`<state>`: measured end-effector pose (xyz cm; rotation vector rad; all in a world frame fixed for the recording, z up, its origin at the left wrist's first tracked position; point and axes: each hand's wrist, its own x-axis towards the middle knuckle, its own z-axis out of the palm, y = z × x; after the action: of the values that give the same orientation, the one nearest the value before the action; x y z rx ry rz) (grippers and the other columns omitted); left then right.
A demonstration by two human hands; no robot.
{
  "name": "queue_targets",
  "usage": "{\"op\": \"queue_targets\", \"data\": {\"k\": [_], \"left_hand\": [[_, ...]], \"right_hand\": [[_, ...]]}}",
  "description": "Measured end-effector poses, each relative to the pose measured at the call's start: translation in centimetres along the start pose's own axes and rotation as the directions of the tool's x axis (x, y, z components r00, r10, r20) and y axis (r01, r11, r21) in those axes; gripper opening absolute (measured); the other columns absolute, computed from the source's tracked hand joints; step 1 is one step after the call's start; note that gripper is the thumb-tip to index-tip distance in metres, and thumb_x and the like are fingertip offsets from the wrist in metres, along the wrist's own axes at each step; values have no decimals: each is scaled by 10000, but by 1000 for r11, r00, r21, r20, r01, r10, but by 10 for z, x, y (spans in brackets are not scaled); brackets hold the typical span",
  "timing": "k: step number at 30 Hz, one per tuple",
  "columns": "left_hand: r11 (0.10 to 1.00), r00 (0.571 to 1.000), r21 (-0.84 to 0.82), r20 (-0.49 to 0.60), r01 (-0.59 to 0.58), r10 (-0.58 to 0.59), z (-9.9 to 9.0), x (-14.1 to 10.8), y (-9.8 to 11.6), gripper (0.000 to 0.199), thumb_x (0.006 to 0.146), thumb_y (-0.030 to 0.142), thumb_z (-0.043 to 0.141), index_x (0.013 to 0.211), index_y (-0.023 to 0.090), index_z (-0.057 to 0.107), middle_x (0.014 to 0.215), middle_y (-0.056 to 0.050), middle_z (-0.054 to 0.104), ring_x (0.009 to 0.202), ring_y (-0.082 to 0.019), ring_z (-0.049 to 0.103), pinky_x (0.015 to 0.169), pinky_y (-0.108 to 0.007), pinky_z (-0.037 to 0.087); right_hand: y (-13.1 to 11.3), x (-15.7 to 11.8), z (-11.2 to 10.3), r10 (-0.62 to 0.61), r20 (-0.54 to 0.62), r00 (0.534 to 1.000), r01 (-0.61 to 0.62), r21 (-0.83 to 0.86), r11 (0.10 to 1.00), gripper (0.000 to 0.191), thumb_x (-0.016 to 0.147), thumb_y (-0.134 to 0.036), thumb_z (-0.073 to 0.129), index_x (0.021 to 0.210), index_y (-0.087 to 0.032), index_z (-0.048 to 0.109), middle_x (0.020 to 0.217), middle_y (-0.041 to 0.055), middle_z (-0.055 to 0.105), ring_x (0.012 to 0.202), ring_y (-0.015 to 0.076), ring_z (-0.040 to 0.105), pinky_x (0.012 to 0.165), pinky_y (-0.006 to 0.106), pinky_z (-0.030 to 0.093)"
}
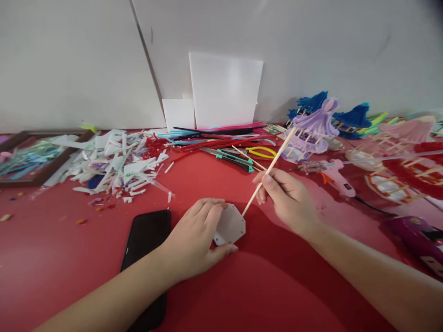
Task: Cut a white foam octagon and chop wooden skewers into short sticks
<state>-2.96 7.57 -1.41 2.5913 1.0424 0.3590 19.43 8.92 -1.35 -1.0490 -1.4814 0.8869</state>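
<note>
On the red tabletop lies a small white polygon-shaped board (231, 225) with holes near its edges. My left hand (202, 228) curls round its left side, thumb along the near edge and fingers over the far edge. Between thumb and fingers, my right hand (285, 196) pinches a thin wooden stick (276, 159). The stick slants, its lower tip at the board's right edge by a corner; whether it sits in a hole I cannot tell. A black phone (147, 235) lies beneath and beside my left forearm.
White scraps (114, 159) pile up at the left, near a brown frame (44, 173). Pipe cleaners (221, 136), a utility knife (235, 159) and yellow-handled pliers (261, 151) lie behind. At right are a glue gun (341, 177), a purple fuzzy-roofed model (316, 124) and a magenta device (415, 237).
</note>
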Motion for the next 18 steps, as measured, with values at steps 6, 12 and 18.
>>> {"op": "queue_targets", "data": {"k": [6, 12, 18], "left_hand": [[1000, 1000, 25, 8, 9, -9, 2, 0, 0, 569, 810, 441, 662, 1245, 126, 474, 1328, -171, 521, 1233, -325, 470, 1052, -499, 415], [1000, 1000, 26, 20, 8, -8, 1, 2, 0, 566, 812, 421, 649, 1254, 115, 473, 1319, -176, 514, 1220, -329, 467, 1044, -496, 417], [1000, 1000, 25, 27, 15, -16, 1, 3, 1, 556, 806, 421, 645, 1239, 107, 490, 1320, -178, 513, 1223, -332, 455, 1055, -497, 402]], "right_hand": [[-3, -8, 1, -75, 73, 995, 84, -134, 987, 191, 972, -318, 466, 902, -231, 621, 610, -49, 557, 551, 90, 542, 538, 225, 443], [-3, -6, 1, -73, 69, 995, 87, -229, 969, 209, 965, -352, 458, 906, -240, 625, 611, -33, 579, 538, 108, 553, 514, 239, 447], [-1, -6, 1, -71, 63, 996, 84, -252, 964, 201, 964, -338, 462, 905, -248, 632, 609, -33, 587, 547, 113, 568, 524, 242, 460]]}}
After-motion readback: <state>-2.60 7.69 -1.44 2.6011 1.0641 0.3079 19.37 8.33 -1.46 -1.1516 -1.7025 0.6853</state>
